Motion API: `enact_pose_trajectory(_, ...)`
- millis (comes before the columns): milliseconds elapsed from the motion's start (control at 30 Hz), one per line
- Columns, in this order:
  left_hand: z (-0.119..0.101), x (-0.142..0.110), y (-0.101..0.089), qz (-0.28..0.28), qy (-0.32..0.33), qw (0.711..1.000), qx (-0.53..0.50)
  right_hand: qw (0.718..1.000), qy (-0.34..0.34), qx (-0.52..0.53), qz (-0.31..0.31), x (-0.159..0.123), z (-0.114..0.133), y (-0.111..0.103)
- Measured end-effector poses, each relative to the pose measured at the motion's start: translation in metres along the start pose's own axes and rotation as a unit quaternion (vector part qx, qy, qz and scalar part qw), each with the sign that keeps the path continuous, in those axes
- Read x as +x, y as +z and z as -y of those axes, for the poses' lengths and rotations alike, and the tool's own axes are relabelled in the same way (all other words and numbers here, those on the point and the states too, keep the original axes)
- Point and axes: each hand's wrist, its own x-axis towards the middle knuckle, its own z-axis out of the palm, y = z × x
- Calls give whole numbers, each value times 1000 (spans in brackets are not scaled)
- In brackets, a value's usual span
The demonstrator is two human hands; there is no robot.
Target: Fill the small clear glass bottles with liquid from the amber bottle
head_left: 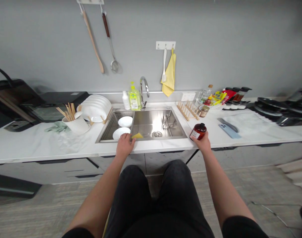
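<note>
My right hand (pixel 203 142) is wrapped round an amber bottle (pixel 199 129) with a black cap and a white label, at the counter just right of the sink. My left hand (pixel 125 144) rests on the front rim of the sink (pixel 160 139), fingers stretched over the edge and holding nothing. Right by its fingertips lies a yellow sponge (pixel 137 136). Two white bowls, a near bowl (pixel 120 133) and a far bowl (pixel 125 121), sit in the rack on the sink's left side.
Left of the sink stand a utensil pot (pixel 77 126) and a rack of white plates (pixel 97 107). Behind it are a dish soap bottle (pixel 134 99) and the faucet (pixel 144 92). Rightward are a wooden rack (pixel 184 111), a glass jar (pixel 203 111) and a phone (pixel 229 131).
</note>
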Motion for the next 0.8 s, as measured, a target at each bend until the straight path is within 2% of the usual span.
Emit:
enact_pose_trajectory(67, 1, -1, -6, -17, -8, 1000, -14, 998, -30, 10, -61, -13, 1, 2)
enact_pose_trajectory(167, 11, -10, -25, -66, -45, 997, -23, 977, -76, -14, -198, -46, 9, 5)
enact_pose_trajectory(200, 18, -15, -34, -95, -69, 993, -22, 974, -94, -28, -205, -58, 14, 8)
enact_pose_trajectory(233, 28, -21, -45, -130, -99, 986, -16, 976, -118, -36, -181, -69, 20, 11)
enact_pose_trajectory(267, 40, -26, -57, -174, -137, 975, -8, 980, -145, -39, -132, -78, 27, 17)
enact_pose_trajectory(367, 85, -42, -99, -301, -264, 916, 39, 975, -213, -30, 56, -92, 54, 41)
enact_pose_trajectory(467, 132, -51, -138, -354, -343, 867, 73, 959, -212, 3, 189, -91, 78, 73)
enact_pose_trajectory(533, 158, -53, -156, -357, -379, 851, 65, 954, -187, 19, 233, -87, 87, 90)
enact_pose_trajectory(633, 188, -51, -169, -324, -399, 857, 36, 952, -163, 7, 258, -83, 91, 101)
enact_pose_trajectory(733, 210, -48, -174, -265, -400, 876, 52, 945, -163, 7, 284, -79, 88, 100)
enact_pose_trajectory(800, 217, -47, -176, -210, -348, 910, 80, 942, -157, 26, 295, -77, 84, 97)
